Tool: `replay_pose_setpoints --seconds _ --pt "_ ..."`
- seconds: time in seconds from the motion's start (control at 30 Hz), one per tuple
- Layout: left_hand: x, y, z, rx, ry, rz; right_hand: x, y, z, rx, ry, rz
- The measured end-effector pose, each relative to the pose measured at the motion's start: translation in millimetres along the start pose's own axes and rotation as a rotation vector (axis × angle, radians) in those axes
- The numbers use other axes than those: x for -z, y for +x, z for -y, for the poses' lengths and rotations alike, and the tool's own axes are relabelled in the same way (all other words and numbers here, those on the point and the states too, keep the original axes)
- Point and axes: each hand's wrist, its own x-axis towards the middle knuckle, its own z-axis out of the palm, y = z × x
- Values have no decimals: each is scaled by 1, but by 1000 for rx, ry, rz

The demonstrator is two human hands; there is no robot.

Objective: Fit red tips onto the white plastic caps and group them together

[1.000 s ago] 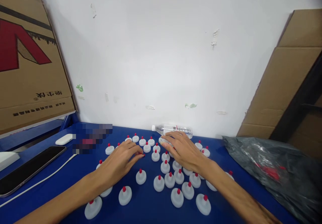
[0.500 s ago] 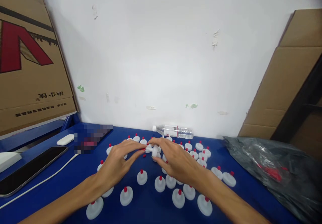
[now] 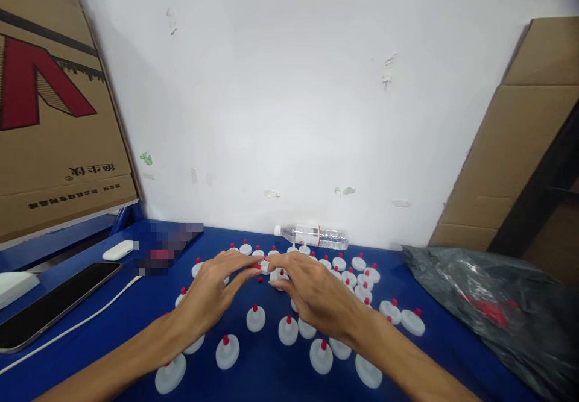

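Note:
In the middle of the table, my left hand [image 3: 212,284] and my right hand [image 3: 307,281] meet at the fingertips. A small red cap [image 3: 257,266] sits pinched between my left thumb and fingers. My right fingers close round a white plastic piece [image 3: 265,266], mostly hidden, whose visible part touches the red cap. Just beneath the hands lies a loose red cap [image 3: 260,279]. Around both hands stand several white, round, flat-based plastic pieces with red-capped nozzles, one being a white piece [image 3: 256,319] near my left wrist. My forearms cover some of them.
A clear water bottle [image 3: 312,236] lies against the white wall. On the left are a phone [image 3: 49,305], a white cable [image 3: 85,317], a white case [image 3: 118,251] and a cardboard box [image 3: 58,149]. A grey plastic bag [image 3: 479,305] with red bits covers the right side.
My right hand has turned and its fingers have drawn closer to the left fingertips, covering the white piece that showed between them. My left hand has hardly moved.

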Motion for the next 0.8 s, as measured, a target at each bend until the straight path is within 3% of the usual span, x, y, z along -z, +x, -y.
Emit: replay_pose_setpoints --seconds 0.27,0.47,0.57,0.7,0.8 --pt "6 2 -14 38 -132 202 -4 0 4 124 -139 28" --pt "2 1 -6 42 -86 165 3 4 1 160 -220 86" --pt "-4 -1 4 6 85 211 13 6 -6 44 -228 130" --pt "-9 -8 12 -48 267 394 24 3 -25 -238 -228 85" --pt "-11 -14 17 -101 358 498 25 -3 -41 -346 -238 66"
